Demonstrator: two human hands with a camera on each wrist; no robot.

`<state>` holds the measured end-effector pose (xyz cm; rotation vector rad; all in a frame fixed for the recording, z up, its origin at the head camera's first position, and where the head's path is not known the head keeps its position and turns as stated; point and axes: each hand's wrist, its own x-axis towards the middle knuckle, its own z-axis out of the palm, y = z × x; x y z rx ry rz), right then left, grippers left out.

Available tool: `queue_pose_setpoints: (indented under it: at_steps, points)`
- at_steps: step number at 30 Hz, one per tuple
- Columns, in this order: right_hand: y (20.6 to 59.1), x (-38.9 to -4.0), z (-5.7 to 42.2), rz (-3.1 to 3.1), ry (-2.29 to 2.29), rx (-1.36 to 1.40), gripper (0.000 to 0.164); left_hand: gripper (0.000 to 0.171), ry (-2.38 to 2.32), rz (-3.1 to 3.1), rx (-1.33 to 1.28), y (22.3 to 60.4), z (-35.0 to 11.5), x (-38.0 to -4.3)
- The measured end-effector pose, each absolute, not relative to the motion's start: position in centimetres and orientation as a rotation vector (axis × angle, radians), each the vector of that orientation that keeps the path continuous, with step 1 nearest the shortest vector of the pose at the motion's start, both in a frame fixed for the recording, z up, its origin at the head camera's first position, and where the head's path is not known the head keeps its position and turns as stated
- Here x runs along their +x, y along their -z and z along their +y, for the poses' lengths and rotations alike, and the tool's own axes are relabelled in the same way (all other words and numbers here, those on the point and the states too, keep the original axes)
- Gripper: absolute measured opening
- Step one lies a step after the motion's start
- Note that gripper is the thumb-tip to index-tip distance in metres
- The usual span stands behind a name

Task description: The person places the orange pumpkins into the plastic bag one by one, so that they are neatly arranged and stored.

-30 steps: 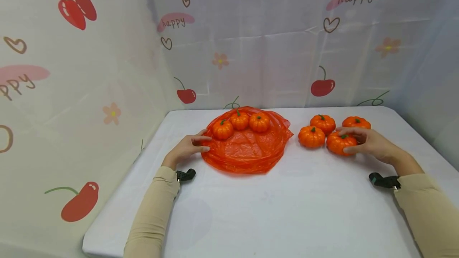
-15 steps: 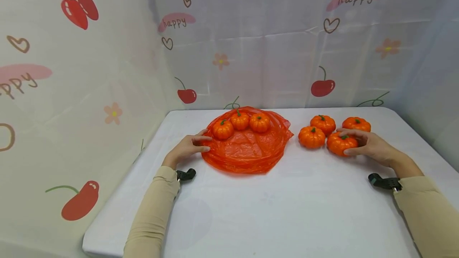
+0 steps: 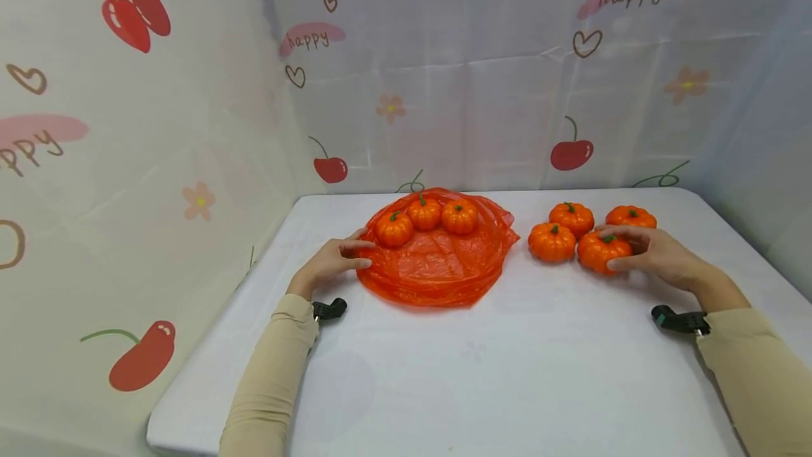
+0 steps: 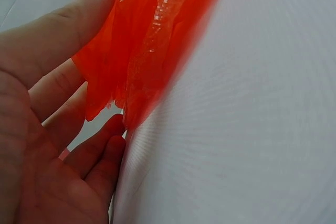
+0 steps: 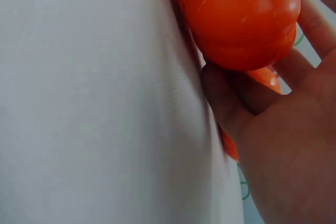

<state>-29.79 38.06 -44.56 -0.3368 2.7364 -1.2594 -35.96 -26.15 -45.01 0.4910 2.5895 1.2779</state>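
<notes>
An orange-red plastic bag (image 3: 438, 270) lies spread on the table, with three small orange pumpkins with green stems along its far side, one of them a pumpkin (image 3: 395, 229) at the left. My left hand (image 3: 330, 261) holds the bag's left edge; in the left wrist view the thumb lies in front of the crinkled film (image 4: 149, 35) and some fingers behind it. On the right, my right hand (image 3: 660, 256) grips a small pumpkin (image 3: 599, 254), thumb on the near side and fingers over the top. The right wrist view shows this glossy pumpkin (image 5: 239, 22) between thumb and fingers, close to the tabletop.
Three more pumpkins stand around the gripped one: a left pumpkin (image 3: 550, 243), a back pumpkin (image 3: 571, 219) and a right pumpkin (image 3: 631, 217). The white table (image 3: 469, 379) meets a cloth backdrop (image 3: 469, 125) printed with cherries and hearts at back and sides.
</notes>
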Motion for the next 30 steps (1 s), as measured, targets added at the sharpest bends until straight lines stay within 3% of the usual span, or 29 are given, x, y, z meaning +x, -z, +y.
queue_pose_setpoints:
  at_steps: [30]
  points:
    - [39.6, -29.5, 36.0, 2.652, 1.464, -0.329, 0.06, 0.051, -1.283, 2.589, 0.497, 45.3, -26.2, -36.0]
